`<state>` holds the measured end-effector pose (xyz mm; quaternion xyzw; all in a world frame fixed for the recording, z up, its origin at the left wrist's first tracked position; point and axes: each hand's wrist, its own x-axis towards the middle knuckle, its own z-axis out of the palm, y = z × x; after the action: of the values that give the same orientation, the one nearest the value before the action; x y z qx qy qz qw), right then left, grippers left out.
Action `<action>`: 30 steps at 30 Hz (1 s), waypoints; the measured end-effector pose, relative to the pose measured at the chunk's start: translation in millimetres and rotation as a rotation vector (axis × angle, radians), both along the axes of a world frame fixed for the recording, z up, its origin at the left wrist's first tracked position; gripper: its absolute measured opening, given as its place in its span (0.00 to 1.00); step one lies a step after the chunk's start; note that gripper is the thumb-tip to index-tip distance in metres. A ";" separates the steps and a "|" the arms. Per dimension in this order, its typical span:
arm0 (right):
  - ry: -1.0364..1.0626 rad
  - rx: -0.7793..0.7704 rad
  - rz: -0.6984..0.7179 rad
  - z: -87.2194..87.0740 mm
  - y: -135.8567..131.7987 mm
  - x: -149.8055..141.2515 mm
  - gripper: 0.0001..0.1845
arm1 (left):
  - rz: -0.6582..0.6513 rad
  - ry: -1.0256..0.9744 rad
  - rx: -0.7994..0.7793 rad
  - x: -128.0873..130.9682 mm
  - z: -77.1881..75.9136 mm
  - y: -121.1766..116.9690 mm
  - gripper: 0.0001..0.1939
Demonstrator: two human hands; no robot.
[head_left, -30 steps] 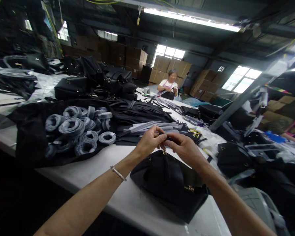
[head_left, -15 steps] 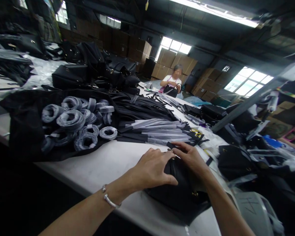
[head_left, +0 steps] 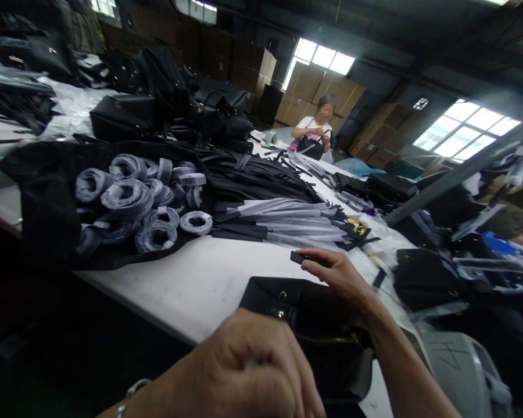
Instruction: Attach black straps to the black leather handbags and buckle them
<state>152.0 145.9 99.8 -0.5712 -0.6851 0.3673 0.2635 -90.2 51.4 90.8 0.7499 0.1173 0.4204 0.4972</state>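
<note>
L hand: 1, [head_left: 253,368] fingers curled in, close to cam, in front of bag; can't tell if anything's in it.
R hand: 1, [head_left: 342,276] pinching 1 blk strip [head_left: 297,257] betw. thumb & fingers, beyond bag.
Bag: 1 blk, [head_left: 326,325] on worktop [head_left: 196,276] betw. hands, partly hidden by L hand.
Rolls: 12 or so, grey, [head_left: 127,197] overlapping, exact no. unclear; on worktop's L side.
Co-worker: 1 across worktop, [head_left: 312,130] w/ 1 blk item.
</note>
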 end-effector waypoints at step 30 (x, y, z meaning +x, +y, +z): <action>-0.378 0.264 0.121 19.9 -88.1 -3.9 0.13 | 0.630 0.087 0.134 54.0 -83.2 29.0 0.09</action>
<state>148.1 57.8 119.8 -0.5481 -0.7975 0.1762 0.1804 -36.2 80.4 7.6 0.7250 0.3370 0.5279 0.2865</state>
